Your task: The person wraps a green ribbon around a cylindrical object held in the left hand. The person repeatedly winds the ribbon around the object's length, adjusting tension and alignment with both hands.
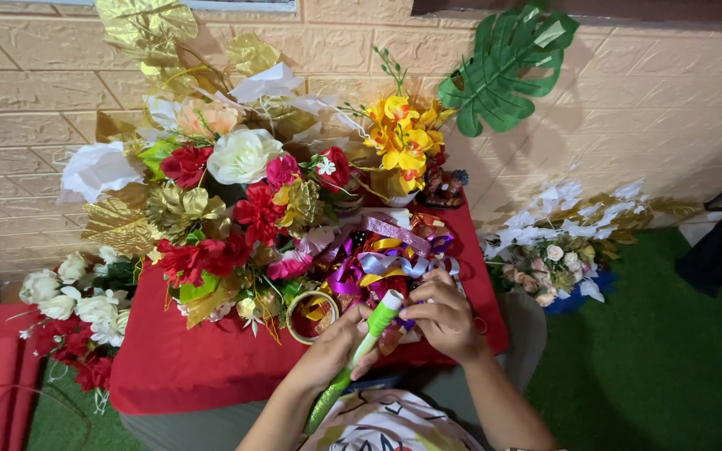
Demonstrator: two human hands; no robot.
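Left hand (333, 344) wrapped around green stick (359, 355), held upright over red cloth (185, 367) edge. Right hand (443, 317) fingers pinch stick's white tip (391, 300). Stick's lower end blurred against lap. Ribbon pile (386, 255) behind, strands tangled, partly hidden by hands.

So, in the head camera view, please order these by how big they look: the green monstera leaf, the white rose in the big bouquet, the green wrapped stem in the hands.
1. Green monstera leaf, clearly largest.
2. Green wrapped stem: long but thin, and nearest the camera, so this rank is unsure.
3. White rose, compact, farther back.

Left hand and right hand hide part of the stem.
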